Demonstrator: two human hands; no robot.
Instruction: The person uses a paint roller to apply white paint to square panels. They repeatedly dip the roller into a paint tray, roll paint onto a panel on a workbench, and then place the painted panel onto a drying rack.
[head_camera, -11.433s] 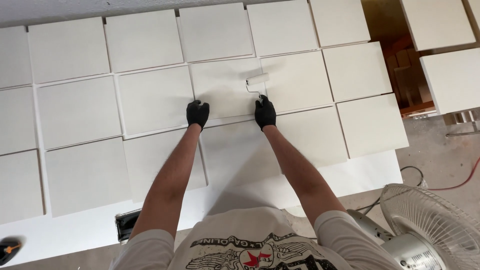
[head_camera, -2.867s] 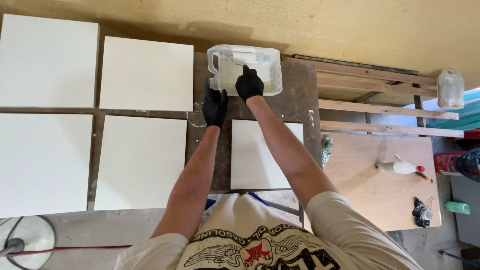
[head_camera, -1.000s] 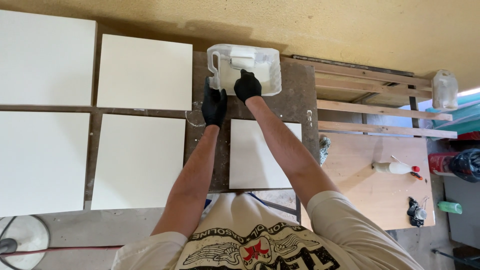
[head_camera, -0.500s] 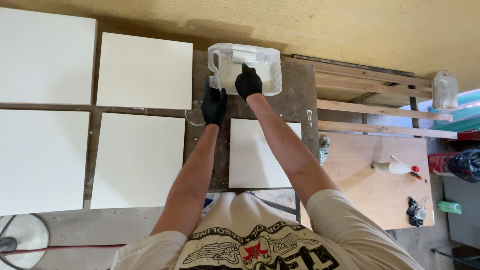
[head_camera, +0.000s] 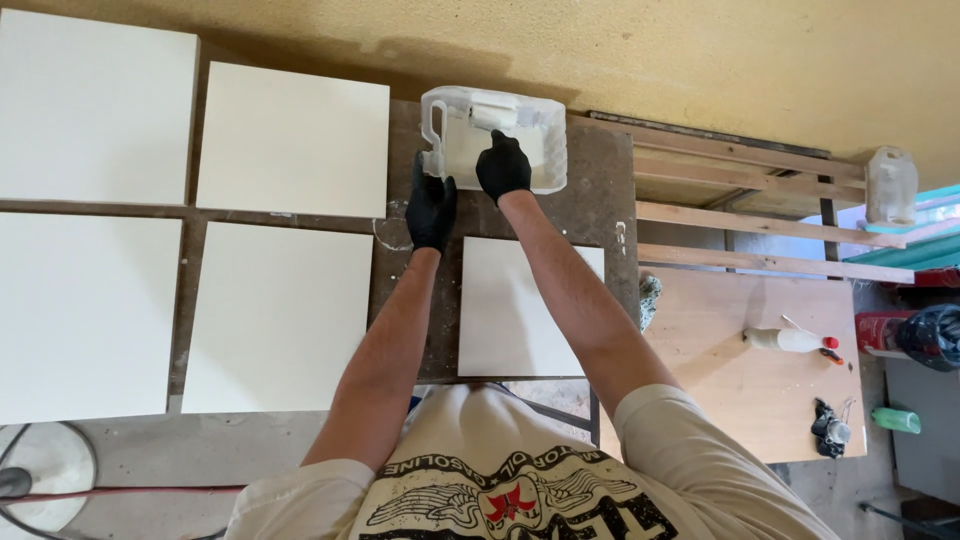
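Note:
A white paint tray (head_camera: 548, 140) sits at the far side of a dark workbench (head_camera: 595, 205). My right hand (head_camera: 502, 166), in a black glove, grips a small white paint roller (head_camera: 492, 113) whose head lies inside the tray. My left hand (head_camera: 431, 207), also gloved, rests on the near left corner of the tray, by its handle. A white square panel (head_camera: 505, 310) lies on the bench just in front of me, between my forearms.
Several white panels (head_camera: 290, 140) lie on rails to the left. Wooden planks (head_camera: 740, 215) and a plywood board (head_camera: 760, 390) with a spray bottle (head_camera: 790, 340) are to the right. A plastic jug (head_camera: 890, 185) stands far right. A fan base (head_camera: 40, 480) is at lower left.
Long ago I pressed both hands on panels elsewhere. Over the last second my right hand has shifted the roller slightly inside the tray; my left hand stays at the tray's corner.

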